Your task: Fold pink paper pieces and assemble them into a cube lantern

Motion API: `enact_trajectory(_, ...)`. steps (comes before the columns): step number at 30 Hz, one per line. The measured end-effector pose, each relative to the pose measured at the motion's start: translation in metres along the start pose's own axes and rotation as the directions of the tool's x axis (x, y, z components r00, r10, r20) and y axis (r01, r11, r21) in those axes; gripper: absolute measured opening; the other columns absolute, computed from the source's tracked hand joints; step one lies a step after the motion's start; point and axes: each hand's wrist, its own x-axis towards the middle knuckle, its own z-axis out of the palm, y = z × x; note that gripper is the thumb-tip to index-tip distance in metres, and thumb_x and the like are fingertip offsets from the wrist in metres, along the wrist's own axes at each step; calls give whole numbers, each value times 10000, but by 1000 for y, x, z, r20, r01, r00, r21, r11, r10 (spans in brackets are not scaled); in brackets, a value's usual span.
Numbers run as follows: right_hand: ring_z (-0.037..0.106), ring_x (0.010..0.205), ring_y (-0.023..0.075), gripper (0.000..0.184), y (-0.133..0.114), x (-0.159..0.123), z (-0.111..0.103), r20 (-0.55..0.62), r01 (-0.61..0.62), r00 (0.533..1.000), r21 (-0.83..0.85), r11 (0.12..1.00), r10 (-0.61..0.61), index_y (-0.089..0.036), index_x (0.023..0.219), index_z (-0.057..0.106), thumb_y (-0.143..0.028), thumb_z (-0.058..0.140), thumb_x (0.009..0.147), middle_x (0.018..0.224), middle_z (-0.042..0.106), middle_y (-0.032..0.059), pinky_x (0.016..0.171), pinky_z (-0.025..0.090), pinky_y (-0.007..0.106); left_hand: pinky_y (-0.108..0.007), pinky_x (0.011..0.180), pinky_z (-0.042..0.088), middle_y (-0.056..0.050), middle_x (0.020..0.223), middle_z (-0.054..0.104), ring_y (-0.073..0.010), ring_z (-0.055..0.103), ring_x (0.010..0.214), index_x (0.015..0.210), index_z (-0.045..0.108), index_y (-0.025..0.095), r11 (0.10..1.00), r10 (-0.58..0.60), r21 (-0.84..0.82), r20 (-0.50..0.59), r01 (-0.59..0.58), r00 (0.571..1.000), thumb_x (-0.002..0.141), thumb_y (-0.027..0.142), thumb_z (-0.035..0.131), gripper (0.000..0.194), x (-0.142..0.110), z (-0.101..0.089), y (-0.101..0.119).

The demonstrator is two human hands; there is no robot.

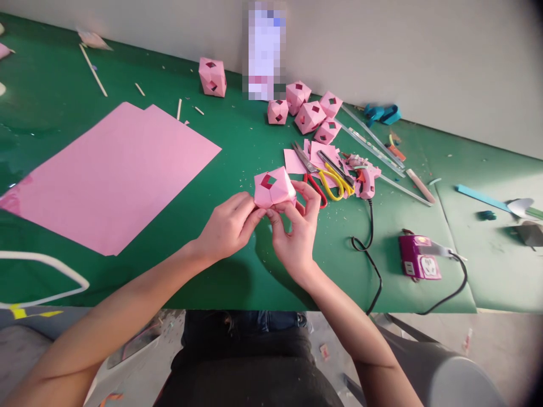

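Observation:
A pink folded-paper box (275, 189) with a diamond-shaped hole in its face is held up between both hands, above the green table. My left hand (227, 225) pinches its lower left edge with thumb and fingers. On the lower right side, my right hand (297, 232) grips it, fingers curled behind and thumb underneath. Just behind the right hand lie red-handled scissors (313, 180) and yellow-handled scissors (333, 178) on pink paper scraps (294, 162). The underside of the box is hidden by the fingers.
Pink paper sheets (114, 175) lie on the left. Several finished paper boxes (310, 117) stand at the back, with another box (212, 77) farther left. A pink glue gun (367, 180) trails a cord on the right, near a purple power socket (418, 259). Clear strips (373, 146) lie behind.

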Motion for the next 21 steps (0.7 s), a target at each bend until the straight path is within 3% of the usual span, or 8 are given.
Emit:
enact_trajectory(7,688,1281,253,141,2,0,0,-10,10,1000,33,999,-9,-250,955,774,-158,677,999,1381,626,100,1040,662,470,-258,613,451,-17,777,631,-152,602,700,941,608,187,1000,-5,-1,-29,5,1000,1087,162,520,172,-1,2,1)
enact_trajectory(14,709,1345,268,147,2,0,-2,-22,99,995,43,994,-98,-259,1032,793,-154,697,995,1483,676,108,1045,677,447,-265,605,430,-23,757,649,-151,601,674,934,628,187,996,21,84,-70,-15,997,1085,184,514,190,-2,1,-1)
enact_trajectory(18,642,1456,289,240,-2,0,-9,1,154,988,43,987,-155,-265,1156,783,-156,624,1014,1587,612,109,1135,639,485,-256,546,354,19,657,565,-113,499,560,844,575,197,995,-39,82,-157,52,987,1062,164,533,225,2,-5,-3)
enact_trajectory(21,658,1437,290,257,-2,3,-15,-12,154,988,34,987,-153,-270,1190,772,-178,606,1017,1562,640,111,1127,639,492,-253,511,305,44,596,466,-98,412,508,748,469,212,995,-65,60,-202,78,977,1055,173,536,317,4,-8,-4)
